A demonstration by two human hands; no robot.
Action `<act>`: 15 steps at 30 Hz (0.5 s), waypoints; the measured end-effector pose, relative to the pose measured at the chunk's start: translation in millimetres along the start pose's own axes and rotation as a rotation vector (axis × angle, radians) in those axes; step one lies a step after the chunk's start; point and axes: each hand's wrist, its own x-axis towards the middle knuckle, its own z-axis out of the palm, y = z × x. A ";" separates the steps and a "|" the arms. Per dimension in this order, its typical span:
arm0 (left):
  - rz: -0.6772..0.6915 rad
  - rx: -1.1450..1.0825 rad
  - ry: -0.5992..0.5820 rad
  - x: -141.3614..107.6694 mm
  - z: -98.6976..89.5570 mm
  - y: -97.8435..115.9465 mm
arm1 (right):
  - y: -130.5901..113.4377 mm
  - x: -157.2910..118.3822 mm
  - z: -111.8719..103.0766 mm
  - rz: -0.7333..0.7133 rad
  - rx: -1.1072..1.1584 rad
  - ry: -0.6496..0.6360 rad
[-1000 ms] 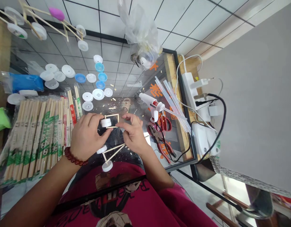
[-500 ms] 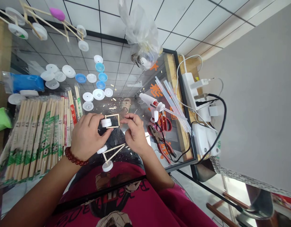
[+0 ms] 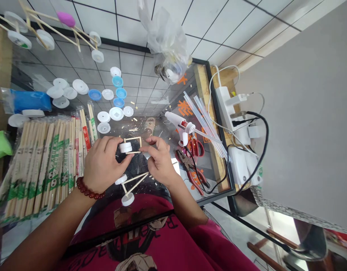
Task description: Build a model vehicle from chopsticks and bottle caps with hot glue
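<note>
My left hand holds a small rectangular frame of wooden sticks between thumb and fingers at its left end. Two white bottle caps sit face to face at that end, close to the fingertips. My right hand is at the frame's other end, one fingertip at its lower right corner and the fingers apart; whether it only touches or grips there is hard to see. Below both hands lies a triangular stick piece with a white cap wheel at its lower corner.
Wrapped chopsticks cover the left side. Loose white and blue caps lie beyond the hands. To the right are a glue gun, glue sticks, pliers, scissors and a power strip with cables. A stick-and-cap vehicle stands far left.
My right fingertip has moved slightly left and down, from beside the frame's right end to its lower right corner. My left hand keeps its hold. The whole view shifts a little.
</note>
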 end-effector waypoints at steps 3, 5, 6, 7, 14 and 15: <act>-0.002 -0.009 0.004 -0.6 1.1 -1.3 | 0.4 -0.3 0.6 -0.005 -0.002 0.003; -0.006 -0.019 0.000 -1.0 1.3 -2.3 | 1.3 -0.9 1.0 -0.028 0.007 0.031; -0.009 -0.025 -0.004 -1.2 1.2 -2.6 | 2.0 -1.3 0.7 -0.041 0.017 0.058; -0.008 -0.033 -0.002 -1.2 0.9 -2.9 | 2.8 -1.5 -0.1 -0.055 0.032 0.097; -0.061 -0.134 -0.038 2.4 -9.4 -8.5 | 3.1 -2.0 -27.7 -0.162 0.162 0.332; -0.074 -0.163 -0.054 3.1 -11.8 -10.7 | 1.9 -3.4 -33.2 -0.170 0.171 0.326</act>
